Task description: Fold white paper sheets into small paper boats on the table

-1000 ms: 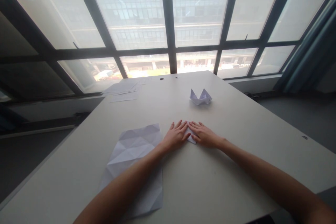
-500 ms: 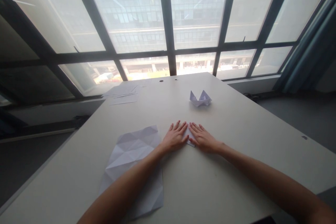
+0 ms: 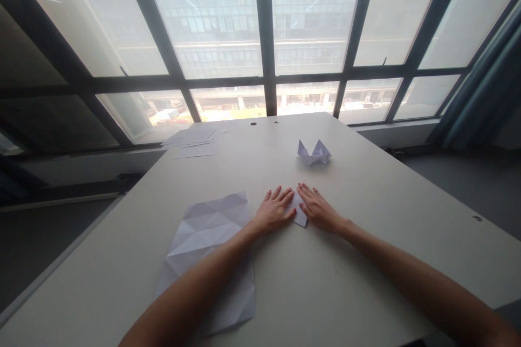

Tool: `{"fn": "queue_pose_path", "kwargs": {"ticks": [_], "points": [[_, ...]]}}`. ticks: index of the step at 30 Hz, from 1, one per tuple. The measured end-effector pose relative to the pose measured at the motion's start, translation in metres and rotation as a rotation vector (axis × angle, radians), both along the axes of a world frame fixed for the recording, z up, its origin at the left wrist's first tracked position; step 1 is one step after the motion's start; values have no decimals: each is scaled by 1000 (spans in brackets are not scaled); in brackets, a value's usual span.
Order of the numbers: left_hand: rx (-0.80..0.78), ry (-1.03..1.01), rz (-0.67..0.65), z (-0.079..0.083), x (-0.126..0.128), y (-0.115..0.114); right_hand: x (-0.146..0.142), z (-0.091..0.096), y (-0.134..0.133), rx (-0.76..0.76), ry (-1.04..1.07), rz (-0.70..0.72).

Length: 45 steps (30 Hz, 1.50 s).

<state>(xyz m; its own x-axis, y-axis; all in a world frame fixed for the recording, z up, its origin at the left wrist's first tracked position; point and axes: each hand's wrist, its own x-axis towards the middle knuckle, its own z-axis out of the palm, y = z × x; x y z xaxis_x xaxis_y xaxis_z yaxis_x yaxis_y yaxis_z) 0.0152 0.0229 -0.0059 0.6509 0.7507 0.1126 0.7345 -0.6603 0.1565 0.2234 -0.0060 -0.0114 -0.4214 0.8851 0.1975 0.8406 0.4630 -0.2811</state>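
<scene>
A small folded piece of white paper (image 3: 298,214) lies flat on the pale table (image 3: 366,217), mostly covered by my hands. My left hand (image 3: 274,210) rests on its left side with fingers stretched out flat. My right hand (image 3: 318,208) lies on its right side, fingers also extended and pressing down. The two hands almost touch at the fingertips. Only a narrow wedge of the paper shows between them.
A creased, unfolded white sheet (image 3: 210,260) lies under my left forearm. A finished folded paper figure (image 3: 313,152) stands farther back. Loose sheets (image 3: 194,142) lie at the far left edge, by large windows. A blue curtain (image 3: 484,81) hangs at right.
My right hand has shifted slightly right, uncovering a little more of the small folded paper. The camera has moved slightly; the other things lie as before.
</scene>
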Motion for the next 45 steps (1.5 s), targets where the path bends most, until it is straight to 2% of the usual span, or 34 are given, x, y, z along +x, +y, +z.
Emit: {"fn": "queue_pose_path", "kwargs": {"ticks": [3,8,12,23,27,29,33,35,40,45], "points": [[13,4,-3,-1,0,0,-5,-2,-3,-47,-80,44],[65,6,-33,-4,0,-1,-6,-3,-4,-67,-145,29],[47,35,-26,-6,-1,0,-6,0,-5,-76,-179,5],[19,46,228,-10,-8,0,-3,-6,-5,-84,-143,-103],[11,-26,291,-8,-12,5,-2,-7,-4,-92,-121,-114],[25,-117,248,-5,-10,6,-2,-6,-4,-93,-108,-119],[-19,-179,-88,2,-2,1,-3,-6,-3,-86,-66,-145],[-65,-135,-193,4,1,-2,-3,-6,-2,-86,-46,-154],[-103,-94,-237,8,-1,-5,5,-3,3,-82,9,-107],[-111,-178,-232,9,-3,0,18,1,8,-53,115,-67]]}}
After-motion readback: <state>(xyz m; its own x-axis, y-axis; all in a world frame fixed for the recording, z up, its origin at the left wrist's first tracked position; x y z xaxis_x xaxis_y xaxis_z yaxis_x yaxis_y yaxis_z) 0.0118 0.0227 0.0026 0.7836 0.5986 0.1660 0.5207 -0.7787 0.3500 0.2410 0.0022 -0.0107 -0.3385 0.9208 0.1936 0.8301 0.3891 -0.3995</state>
